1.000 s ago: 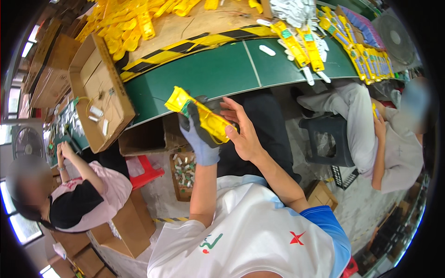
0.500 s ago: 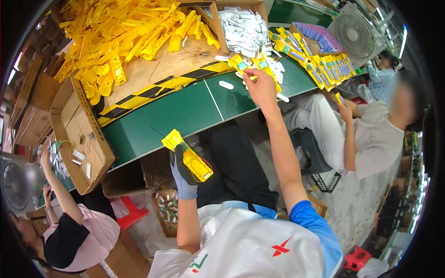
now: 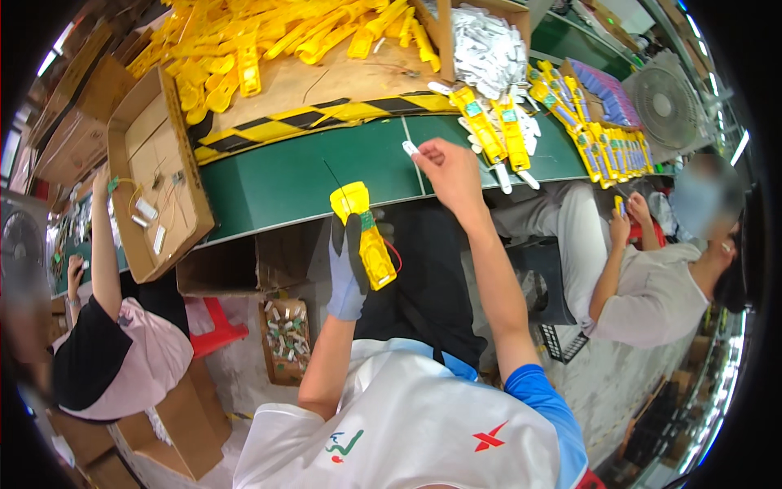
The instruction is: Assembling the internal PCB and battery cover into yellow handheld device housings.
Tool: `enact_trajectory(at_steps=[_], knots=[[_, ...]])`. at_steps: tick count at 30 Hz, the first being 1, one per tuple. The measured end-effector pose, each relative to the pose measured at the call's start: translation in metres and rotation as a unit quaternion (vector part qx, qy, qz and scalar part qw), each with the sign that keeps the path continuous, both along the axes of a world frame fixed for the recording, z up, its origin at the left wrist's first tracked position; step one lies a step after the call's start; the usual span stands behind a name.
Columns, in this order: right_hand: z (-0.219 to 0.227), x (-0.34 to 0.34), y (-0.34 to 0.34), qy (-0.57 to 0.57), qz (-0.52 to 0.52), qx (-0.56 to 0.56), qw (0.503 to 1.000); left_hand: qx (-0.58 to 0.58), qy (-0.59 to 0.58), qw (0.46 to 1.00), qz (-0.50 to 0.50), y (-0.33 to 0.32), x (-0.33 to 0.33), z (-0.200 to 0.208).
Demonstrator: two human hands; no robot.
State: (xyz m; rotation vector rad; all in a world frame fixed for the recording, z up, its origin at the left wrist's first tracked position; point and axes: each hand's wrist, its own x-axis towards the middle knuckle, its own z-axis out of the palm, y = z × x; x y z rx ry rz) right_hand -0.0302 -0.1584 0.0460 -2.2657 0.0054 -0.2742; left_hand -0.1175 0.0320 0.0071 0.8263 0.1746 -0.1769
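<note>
My left hand (image 3: 345, 265), in a grey and black glove, is closed round a yellow plastic housing (image 3: 376, 259) just off the table's front edge. A green circuit board (image 3: 367, 220) sits in that housing; a thin dark wire sticks out at its top and a red wire loops at its side. Bare, my right hand (image 3: 453, 178) pinches a small white plastic piece (image 3: 410, 148) between thumb and fingertips, above the green table (image 3: 285, 183) and apart from the housing. To its right lie two more yellow housings (image 3: 479, 124) with green boards, among loose white pieces.
Beyond a black-and-yellow striped edge (image 3: 318, 118) yellow housings (image 3: 326, 33) are heaped. A box of white pieces (image 3: 489, 50) stands at the back. An open cardboard box (image 3: 159, 175) is at the left. Rows of filled housings (image 3: 611, 153) lie right. Co-workers (image 3: 652, 281) sit on both sides.
My right hand has come back from the laid-out housings toward me and left, now with a white piece in its fingers. The view has shifted; my left hand still holds the housing.
</note>
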Motion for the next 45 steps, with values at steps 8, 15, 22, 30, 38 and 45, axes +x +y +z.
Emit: enact_trajectory(at_steps=[8,15,22,30,38,45], knots=[[-0.008,-0.081,0.056,0.099,0.055,0.317,0.942,0.132,-0.057,0.989,0.040,-0.007,0.005,-0.007],[-0.026,-0.086,0.048,0.143,0.073,0.342,0.926,0.183,-0.053,0.982,0.011,-0.004,0.002,-0.008],[-0.050,-0.080,0.036,0.177,0.129,0.458,0.861,0.199,-0.070,0.977,0.018,-0.007,0.000,-0.012],[-0.056,-0.082,0.042,0.136,0.172,0.460,0.860,0.282,-0.097,0.953,0.047,-0.005,-0.002,-0.001],[-0.032,-0.108,0.060,0.071,0.135,0.461,0.874,0.220,-0.091,0.971,0.032,-0.005,-0.002,-0.013],[-0.032,-0.108,0.074,0.024,0.071,0.516,0.853,0.462,-0.237,0.841,0.150,-0.016,-0.002,0.000]])
